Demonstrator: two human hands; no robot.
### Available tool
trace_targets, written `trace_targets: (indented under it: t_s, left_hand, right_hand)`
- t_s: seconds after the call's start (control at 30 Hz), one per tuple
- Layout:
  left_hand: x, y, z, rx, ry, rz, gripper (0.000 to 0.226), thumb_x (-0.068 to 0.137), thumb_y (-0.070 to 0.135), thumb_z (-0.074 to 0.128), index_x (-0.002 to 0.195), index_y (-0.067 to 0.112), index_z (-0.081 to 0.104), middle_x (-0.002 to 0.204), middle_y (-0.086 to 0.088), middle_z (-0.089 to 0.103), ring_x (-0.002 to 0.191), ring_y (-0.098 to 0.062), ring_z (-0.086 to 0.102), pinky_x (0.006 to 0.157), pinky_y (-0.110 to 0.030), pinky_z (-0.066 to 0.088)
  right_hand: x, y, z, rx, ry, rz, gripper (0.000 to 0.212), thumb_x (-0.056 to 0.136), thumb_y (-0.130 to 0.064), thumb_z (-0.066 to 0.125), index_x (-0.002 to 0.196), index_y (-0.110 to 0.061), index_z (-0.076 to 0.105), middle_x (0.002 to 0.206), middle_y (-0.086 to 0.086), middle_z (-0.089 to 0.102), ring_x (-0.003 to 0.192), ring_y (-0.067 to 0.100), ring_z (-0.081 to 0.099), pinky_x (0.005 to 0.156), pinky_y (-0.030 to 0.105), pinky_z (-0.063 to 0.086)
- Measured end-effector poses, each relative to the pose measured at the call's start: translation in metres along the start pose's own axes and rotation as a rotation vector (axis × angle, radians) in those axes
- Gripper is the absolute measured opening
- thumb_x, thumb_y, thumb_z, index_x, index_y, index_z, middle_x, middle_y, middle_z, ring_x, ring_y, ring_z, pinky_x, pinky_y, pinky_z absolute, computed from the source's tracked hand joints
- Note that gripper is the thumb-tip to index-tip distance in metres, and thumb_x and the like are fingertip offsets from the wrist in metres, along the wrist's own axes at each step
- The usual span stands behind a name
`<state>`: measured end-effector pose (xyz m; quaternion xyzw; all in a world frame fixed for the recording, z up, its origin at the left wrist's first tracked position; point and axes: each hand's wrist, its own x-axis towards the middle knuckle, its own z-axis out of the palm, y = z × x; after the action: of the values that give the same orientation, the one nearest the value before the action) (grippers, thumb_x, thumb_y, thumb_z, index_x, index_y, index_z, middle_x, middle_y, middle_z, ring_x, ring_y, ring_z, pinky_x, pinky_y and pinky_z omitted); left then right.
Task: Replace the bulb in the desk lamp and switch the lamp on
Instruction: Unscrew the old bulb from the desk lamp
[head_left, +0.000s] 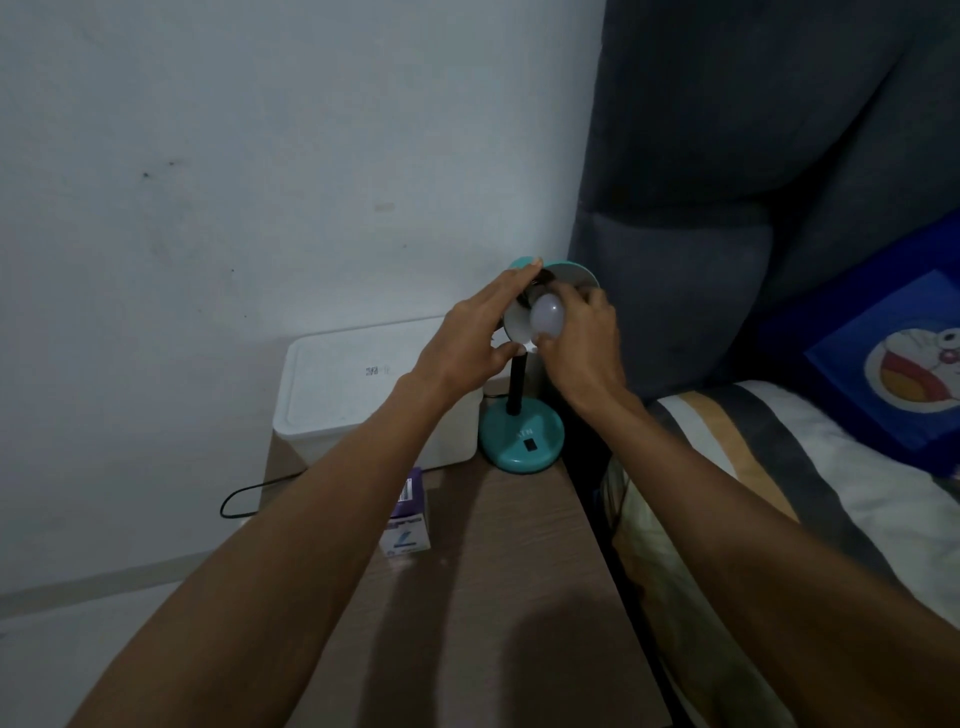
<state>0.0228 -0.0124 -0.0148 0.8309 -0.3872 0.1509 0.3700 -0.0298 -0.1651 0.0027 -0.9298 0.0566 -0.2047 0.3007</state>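
A teal desk lamp stands at the far right corner of the wooden table, its round base carrying a black rocker switch. Its shade is tilted toward me, white inside. My left hand holds the shade's left rim, fingers over the top and thumb under it. A white bulb sits in the mouth of the shade. My right hand grips that bulb with curled fingers and thumb. The bulb's screw end and the socket are hidden. The lamp is dark.
A white lidded box stands left of the lamp. A small purple and white bulb carton lies on the wooden table. A black cord loops off the left edge. A bed with a grey headboard is on the right.
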Motion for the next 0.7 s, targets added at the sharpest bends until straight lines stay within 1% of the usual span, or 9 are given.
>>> trace_targets:
  t_s: [0.1,0.13,0.23,0.3,0.37,0.43,0.53,0.63,0.7]
  left_hand:
    - [0.0,-0.001,0.0,-0.001,0.002,-0.004,0.095,0.081,0.0,0.084,0.161,0.012,0.034,0.164,-0.008,0.04,0.15,-0.021,0.04,0.115,-0.035,0.048]
    - [0.0,-0.001,0.0,-0.003,0.004,-0.006,0.096,0.081,-0.001,0.084,0.161,0.012,0.034,0.164,-0.008,0.04,0.15,-0.022,0.04,0.114,-0.037,0.048]
    - [-0.001,0.0,0.0,0.002,0.001,-0.011,0.096,0.08,-0.001,0.084,0.161,0.012,0.033,0.164,-0.009,0.04,0.15,-0.024,0.041,0.113,-0.038,0.049]
    - [-0.001,0.001,0.0,0.004,-0.005,-0.017,0.097,0.08,-0.001,0.084,0.161,0.014,0.033,0.165,-0.008,0.039,0.15,-0.023,0.041,0.113,-0.039,0.049]
    - [-0.001,0.001,0.0,0.004,-0.006,-0.022,0.098,0.079,-0.003,0.084,0.161,0.014,0.033,0.165,-0.006,0.039,0.15,-0.021,0.04,0.113,-0.037,0.049]
    - [0.0,0.001,0.0,-0.001,-0.005,-0.015,0.098,0.079,-0.003,0.084,0.161,0.013,0.033,0.165,-0.006,0.039,0.15,-0.021,0.041,0.113,-0.037,0.049]
    - [-0.001,0.001,0.0,0.0,-0.003,-0.014,0.098,0.079,-0.002,0.085,0.161,0.013,0.033,0.164,-0.007,0.04,0.149,-0.022,0.042,0.113,-0.037,0.05]
    - [-0.001,0.001,-0.001,-0.005,0.0,-0.017,0.098,0.079,-0.002,0.085,0.161,0.014,0.033,0.164,-0.006,0.04,0.149,-0.022,0.042,0.112,-0.038,0.05]
    - [0.0,0.002,-0.001,-0.001,-0.003,-0.02,0.099,0.079,-0.002,0.085,0.161,0.015,0.033,0.164,-0.005,0.04,0.148,-0.021,0.043,0.112,-0.037,0.05]
  right_hand:
    - [0.001,-0.004,-0.001,0.084,0.001,-0.009,0.056,0.086,-0.02,0.074,0.138,-0.023,0.054,0.132,0.014,0.058,0.112,0.032,0.061,0.094,0.04,0.053]
    - [0.002,-0.006,-0.002,0.12,0.002,0.01,0.054,0.086,-0.019,0.073,0.136,-0.023,0.055,0.129,0.012,0.061,0.111,0.03,0.063,0.094,0.04,0.055]
    - [0.004,-0.01,-0.002,0.21,0.01,0.107,0.052,0.082,-0.013,0.069,0.132,-0.023,0.059,0.126,0.008,0.064,0.113,0.026,0.062,0.094,0.035,0.053]
    - [0.004,-0.011,-0.001,0.234,0.022,0.116,0.051,0.079,-0.023,0.067,0.129,-0.028,0.061,0.125,0.008,0.064,0.113,0.026,0.061,0.096,0.038,0.054]
    - [0.002,-0.011,0.001,0.212,0.038,0.087,0.048,0.083,-0.029,0.067,0.13,-0.032,0.061,0.126,0.009,0.063,0.116,0.027,0.06,0.099,0.038,0.052]
    - [0.002,-0.01,0.001,0.174,0.065,0.076,0.054,0.084,-0.022,0.073,0.136,-0.025,0.057,0.13,0.012,0.06,0.119,0.029,0.058,0.099,0.036,0.049]
    - [0.004,-0.009,0.002,0.141,0.099,0.093,0.058,0.082,-0.017,0.077,0.136,-0.013,0.055,0.129,0.013,0.061,0.116,0.03,0.06,0.096,0.038,0.053]
    - [0.001,-0.009,0.002,0.126,0.088,0.042,0.053,0.084,-0.018,0.075,0.134,-0.019,0.057,0.128,0.012,0.063,0.111,0.029,0.064,0.094,0.04,0.055]
    - [0.001,-0.009,0.002,0.144,0.087,0.039,0.052,0.086,-0.011,0.072,0.135,-0.022,0.056,0.129,0.011,0.06,0.112,0.028,0.062,0.094,0.035,0.054]
